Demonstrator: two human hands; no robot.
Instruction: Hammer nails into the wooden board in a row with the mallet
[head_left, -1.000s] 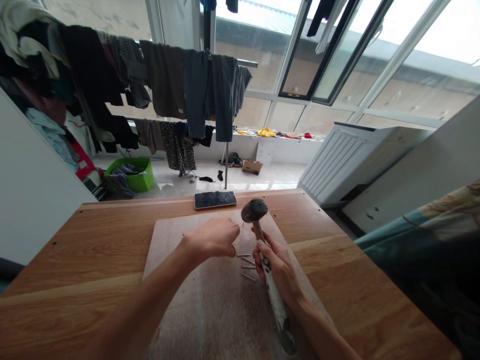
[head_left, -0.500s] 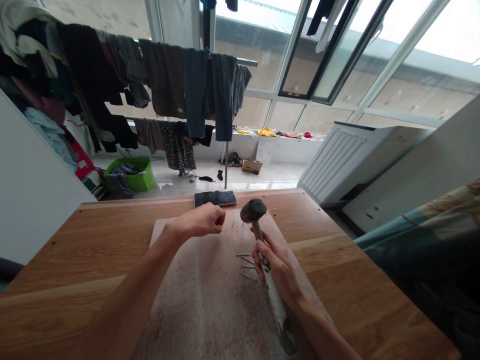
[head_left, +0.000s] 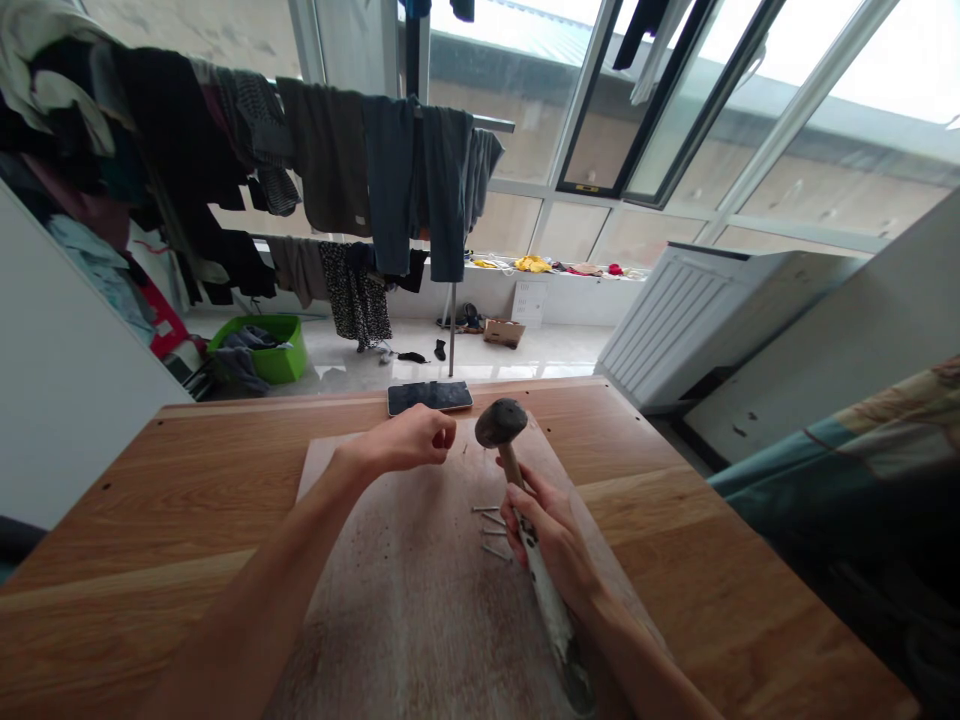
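Observation:
My right hand (head_left: 547,535) is wrapped round the pale, worn handle of a hammer (head_left: 502,422), whose dark round head hangs just above a thin plywood board (head_left: 420,600) lying on the wooden table (head_left: 150,520). My left hand (head_left: 409,440) is pinched closed over the far part of the board, left of the hammer head, apparently on a small nail that is too small to make out clearly. Several loose nails (head_left: 491,530) lie on the board beside my right hand.
A dark phone (head_left: 430,397) lies flat at the table's far edge. Beyond stand a clothes rack (head_left: 390,180) hung with garments, a green basket (head_left: 262,350) on the floor, large windows and a white panelled unit (head_left: 697,310) at right. Patterned cloth (head_left: 862,470) lies right of the table.
My left hand moved from beside the hammer handle up and left to the far part of the board, still pinched. The hammer head shifted slightly left.

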